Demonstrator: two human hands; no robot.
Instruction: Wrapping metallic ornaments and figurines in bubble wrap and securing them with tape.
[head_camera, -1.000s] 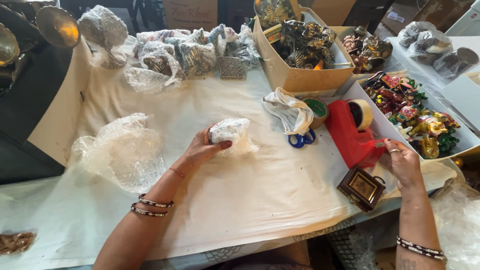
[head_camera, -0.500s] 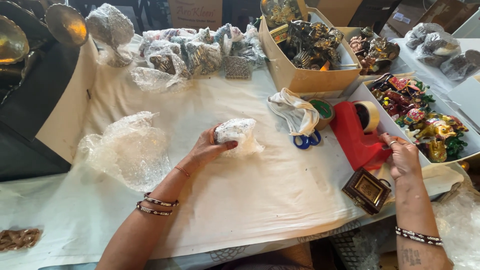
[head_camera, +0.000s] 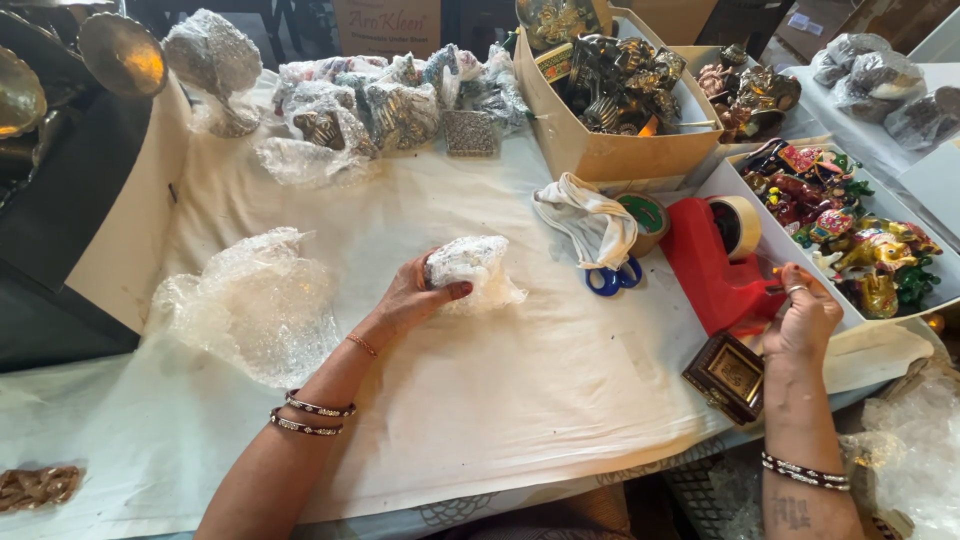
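Head view: left hand (head_camera: 415, 298) grips bubble-wrapped bundle (head_camera: 470, 268); right hand (head_camera: 802, 318) pinches at tape dispenser (head_camera: 718, 268) beside figurine-filled tray (head_camera: 745, 200).

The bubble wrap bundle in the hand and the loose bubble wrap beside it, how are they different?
The bundle is small, tight and lumpy, wrapped round something hidden; the loose sheet is bigger, spread and crumpled. The left hand grips the bundle; nothing touches the sheet. Both are clear bubble wrap on the white table cover.
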